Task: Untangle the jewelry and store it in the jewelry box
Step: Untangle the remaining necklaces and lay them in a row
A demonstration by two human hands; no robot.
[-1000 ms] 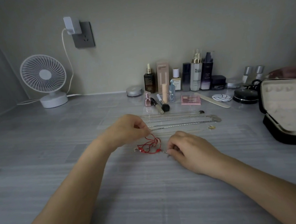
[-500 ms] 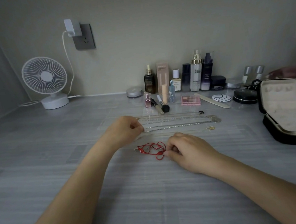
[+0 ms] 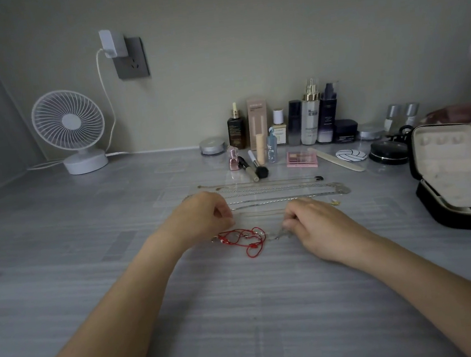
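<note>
Obs: red cord (image 3: pixel 243 240) lies loosely tangled, flat, with a fine silver chain (image 3: pixel 275 235) snarled at its right end. Other chains (image 3: pixel 273 194) lie straightened in parallel rows behind. The black jewelry box (image 3: pixel 450 218) stands open, far right.

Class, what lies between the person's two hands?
Head view: a tangled red cord and a silver chain lie between the left hand and right hand.

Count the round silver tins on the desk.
2. One silver tin sits left of the brown dropper bottle; a second silver tin sits right of the dark jar. The open jewelry box could hide others.
</note>
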